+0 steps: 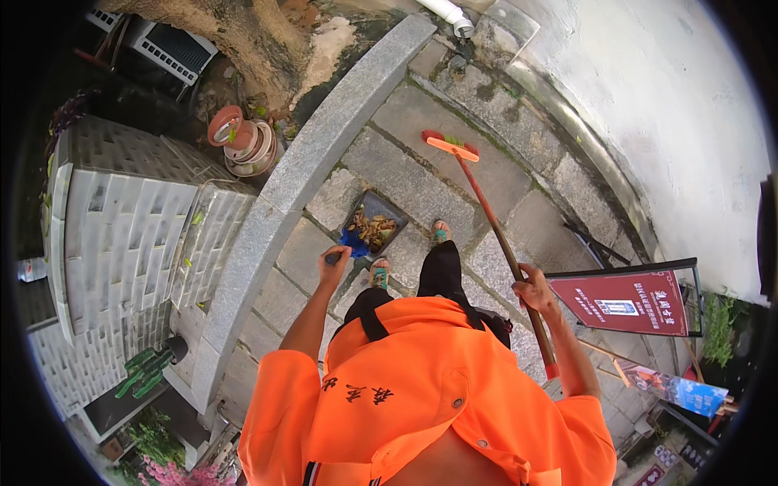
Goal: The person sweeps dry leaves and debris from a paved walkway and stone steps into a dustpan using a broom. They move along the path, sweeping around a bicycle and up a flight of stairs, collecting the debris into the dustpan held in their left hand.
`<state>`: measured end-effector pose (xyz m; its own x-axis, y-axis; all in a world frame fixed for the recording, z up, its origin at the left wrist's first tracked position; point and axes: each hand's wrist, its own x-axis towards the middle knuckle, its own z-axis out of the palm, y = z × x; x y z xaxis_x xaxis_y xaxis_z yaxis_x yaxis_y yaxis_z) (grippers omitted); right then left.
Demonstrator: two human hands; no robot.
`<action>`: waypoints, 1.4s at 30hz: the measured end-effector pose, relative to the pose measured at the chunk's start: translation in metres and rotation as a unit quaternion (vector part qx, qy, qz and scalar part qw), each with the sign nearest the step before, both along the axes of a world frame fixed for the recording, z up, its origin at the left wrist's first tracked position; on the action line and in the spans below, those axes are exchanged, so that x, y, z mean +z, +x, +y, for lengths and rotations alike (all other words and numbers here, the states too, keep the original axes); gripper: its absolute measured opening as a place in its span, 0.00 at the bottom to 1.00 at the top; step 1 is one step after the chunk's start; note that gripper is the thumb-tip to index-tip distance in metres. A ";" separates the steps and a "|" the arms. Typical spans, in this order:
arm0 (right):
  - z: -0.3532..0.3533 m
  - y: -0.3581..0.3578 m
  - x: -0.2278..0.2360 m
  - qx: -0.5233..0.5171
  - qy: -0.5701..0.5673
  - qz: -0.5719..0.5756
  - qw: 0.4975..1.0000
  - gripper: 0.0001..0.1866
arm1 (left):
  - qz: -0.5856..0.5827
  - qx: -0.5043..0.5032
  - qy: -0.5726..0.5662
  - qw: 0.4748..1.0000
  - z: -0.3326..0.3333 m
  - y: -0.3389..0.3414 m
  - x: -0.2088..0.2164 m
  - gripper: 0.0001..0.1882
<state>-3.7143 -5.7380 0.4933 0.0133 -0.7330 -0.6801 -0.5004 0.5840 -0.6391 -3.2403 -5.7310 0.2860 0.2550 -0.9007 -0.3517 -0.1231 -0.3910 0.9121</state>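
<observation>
My left hand [334, 263] is closed round the dark end of a handle, seen from above. Beneath it a black dustpan [395, 206] rests on the paving, heaped with dry brown leaves [375, 230]. Something bright blue [353, 241] shows at the dustpan's near left side; I cannot make out what it is. My right hand [532, 287] grips the upper part of a broom's reddish-brown stick [494, 219]. The broom head [451, 146], orange with red and green bristles, is ahead and to the right, at the paving, apart from the dustpan.
A raised granite kerb [279, 190] curves along the left, with stacked clay pots [251, 150] and a tree trunk [259, 49] beyond. A white wall [648, 105] rises on the right. A red sign board [624, 301] stands right of me. My sandalled feet [379, 274] are close behind the dustpan.
</observation>
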 end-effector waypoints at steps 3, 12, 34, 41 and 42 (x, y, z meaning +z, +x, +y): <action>-0.048 -0.032 -0.021 0.064 -0.028 0.031 0.997 0.23 | 0.012 0.033 -0.004 0.999 -0.022 -0.033 -0.006 0.08; -0.080 -0.087 -0.063 0.278 -0.092 0.006 0.956 0.13 | -0.039 0.081 0.016 0.996 -0.077 -0.132 -0.024 0.07; -0.199 -0.038 0.008 0.190 0.134 -0.017 0.973 0.20 | -0.027 0.301 -0.014 0.953 0.052 -0.140 0.017 0.07; -0.192 0.005 -0.051 -0.013 0.310 -0.046 0.950 0.08 | -0.106 0.463 0.024 0.880 0.147 -0.131 0.025 0.11; -0.191 0.014 -0.057 -0.036 0.353 -0.069 0.932 0.13 | -0.096 0.482 0.042 0.870 0.162 -0.127 0.024 0.11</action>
